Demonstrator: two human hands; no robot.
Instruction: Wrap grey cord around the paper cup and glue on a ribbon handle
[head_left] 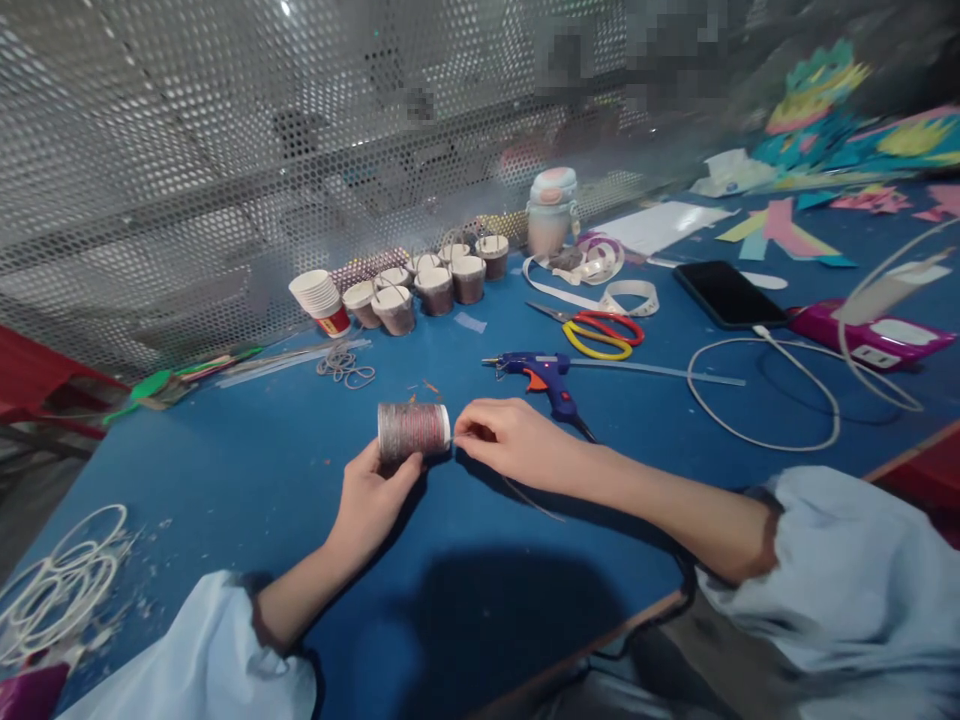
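Observation:
A paper cup (412, 430) wrapped in grey and reddish cord lies on its side above the blue table (247, 500), its white edge facing right. My left hand (379, 490) grips it from below, thumb across the near side. Close to that white edge, my right hand (506, 440) is closed in a pinch on a thin cord (534, 497), whose loose end trails under the wrist. Beyond my right hand lies a blue glue gun (551, 378) with an orange trigger. Scissors (600, 330) with red and yellow handles rest behind it.
Several cord-wrapped cups (435, 290) and a stack of paper cups (319, 297) stand at the back. Loose grey cord (345, 366) lies before them. Right are a phone (729, 293), white cable (832, 400) and purple power strip (874, 335); white cord (67, 590) is coiled left.

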